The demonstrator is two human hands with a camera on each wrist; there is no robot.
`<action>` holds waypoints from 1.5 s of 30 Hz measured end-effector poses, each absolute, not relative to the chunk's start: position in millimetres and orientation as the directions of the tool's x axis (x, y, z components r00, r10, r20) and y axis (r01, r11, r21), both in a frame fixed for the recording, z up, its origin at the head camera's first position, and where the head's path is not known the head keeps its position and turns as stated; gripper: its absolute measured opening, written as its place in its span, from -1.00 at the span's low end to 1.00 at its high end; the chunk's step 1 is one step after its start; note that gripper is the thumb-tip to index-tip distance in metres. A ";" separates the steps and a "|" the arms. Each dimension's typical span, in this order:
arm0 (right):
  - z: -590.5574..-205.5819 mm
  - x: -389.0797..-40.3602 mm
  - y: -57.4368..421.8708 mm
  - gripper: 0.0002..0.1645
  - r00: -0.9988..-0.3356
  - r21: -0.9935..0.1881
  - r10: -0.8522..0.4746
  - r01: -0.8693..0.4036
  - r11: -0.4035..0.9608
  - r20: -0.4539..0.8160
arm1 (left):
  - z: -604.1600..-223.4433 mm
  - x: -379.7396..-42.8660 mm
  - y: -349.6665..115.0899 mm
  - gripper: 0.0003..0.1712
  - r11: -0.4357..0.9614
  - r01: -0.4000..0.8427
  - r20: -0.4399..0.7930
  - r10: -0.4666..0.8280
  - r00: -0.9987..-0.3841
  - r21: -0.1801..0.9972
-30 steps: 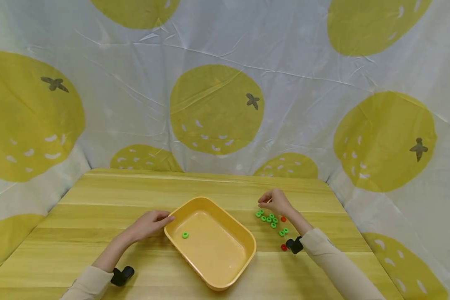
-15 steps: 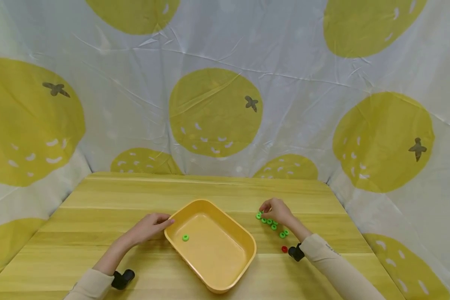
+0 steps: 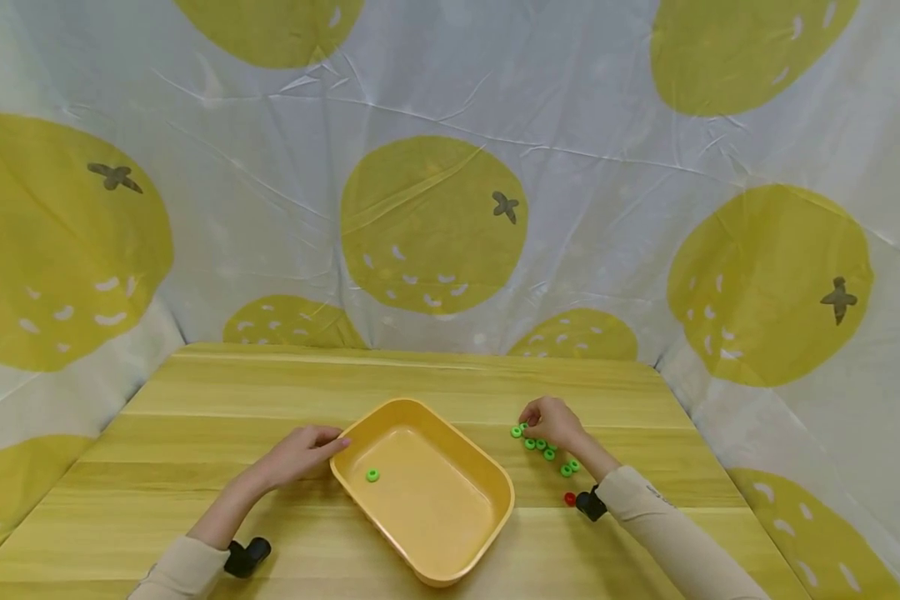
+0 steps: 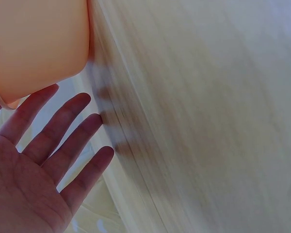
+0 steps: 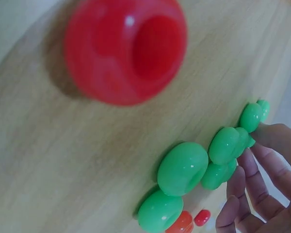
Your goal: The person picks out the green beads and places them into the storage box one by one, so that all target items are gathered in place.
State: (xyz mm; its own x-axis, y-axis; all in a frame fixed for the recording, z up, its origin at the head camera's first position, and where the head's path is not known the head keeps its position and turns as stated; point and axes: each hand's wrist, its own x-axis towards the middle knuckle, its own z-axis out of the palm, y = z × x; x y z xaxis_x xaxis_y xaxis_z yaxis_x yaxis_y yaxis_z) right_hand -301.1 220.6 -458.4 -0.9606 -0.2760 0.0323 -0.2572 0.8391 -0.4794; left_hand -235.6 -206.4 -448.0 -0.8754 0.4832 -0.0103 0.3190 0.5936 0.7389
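Between tray (image 3: 431,517) and table's (image 3: 270,375) right edge: green rings (image 5: 183,168); right hand (image 3: 557,425) at them, fingertips close together, grip on one untellable. At tray's left corner: left hand (image 3: 297,455), thumb and forefinger holding rim. Step, seemingly: ring-picking; next calls for a light single-ring pinch.

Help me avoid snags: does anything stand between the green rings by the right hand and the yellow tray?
Only the raised wall of the yellow tray, facing the green rings; nothing else visible intervenes.
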 end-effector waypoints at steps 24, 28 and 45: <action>-398.0 -308.1 179.1 -0.82 -0.937 -0.674 -0.305 -0.337 0.657 0.171 | -446.2 -240.4 -209.0 -0.57 0.607 0.329 -0.006 0.482 -0.876 0.723; -386.3 -308.2 159.5 -0.79 -0.931 -0.688 -0.322 -0.349 0.637 0.175 | -447.4 -240.2 -207.8 -0.56 0.605 0.315 -0.018 0.479 -0.877 0.732; -379.6 -297.3 77.2 -0.77 -0.867 -0.809 -0.463 -0.400 0.429 0.183 | -445.1 -235.8 -206.2 -0.58 0.595 0.334 0.002 0.488 -0.873 0.731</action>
